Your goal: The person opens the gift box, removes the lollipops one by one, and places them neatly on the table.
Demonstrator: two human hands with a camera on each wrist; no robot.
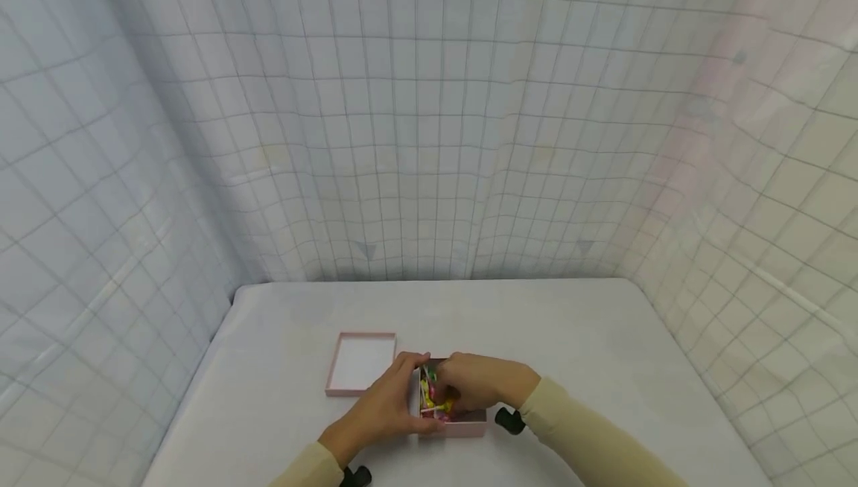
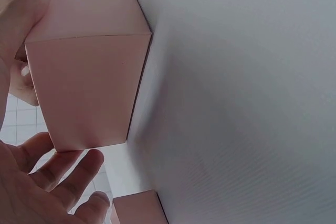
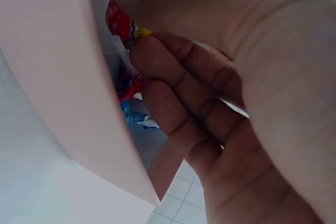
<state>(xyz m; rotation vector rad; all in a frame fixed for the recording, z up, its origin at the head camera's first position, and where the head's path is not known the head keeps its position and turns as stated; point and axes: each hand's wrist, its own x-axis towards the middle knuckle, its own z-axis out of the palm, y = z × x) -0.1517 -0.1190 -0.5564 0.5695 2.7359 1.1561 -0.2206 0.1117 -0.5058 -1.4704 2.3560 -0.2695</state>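
Observation:
A pink box (image 1: 462,430) stands uncovered near the front of the table, with several lollipops (image 1: 427,393) in bright wrappers and with white sticks inside. From its left my left hand (image 1: 382,405) grips it, thumb at the near wall and fingers at the far one. The left wrist view shows the outer pink walls (image 2: 89,93) between thumb and fingers. My right hand (image 1: 476,380) reaches down into the box from the right. Its thumb and curled fingers pinch a red and yellow wrapped lollipop (image 3: 119,22); a blue wrapper (image 3: 137,115) lies below the fingers.
The pink-rimmed lid (image 1: 362,362), white inside, lies to the left of the box and slightly behind it. A white cloth covers the table (image 1: 570,330). White gridded curtains (image 1: 429,137) hang at the back and both sides.

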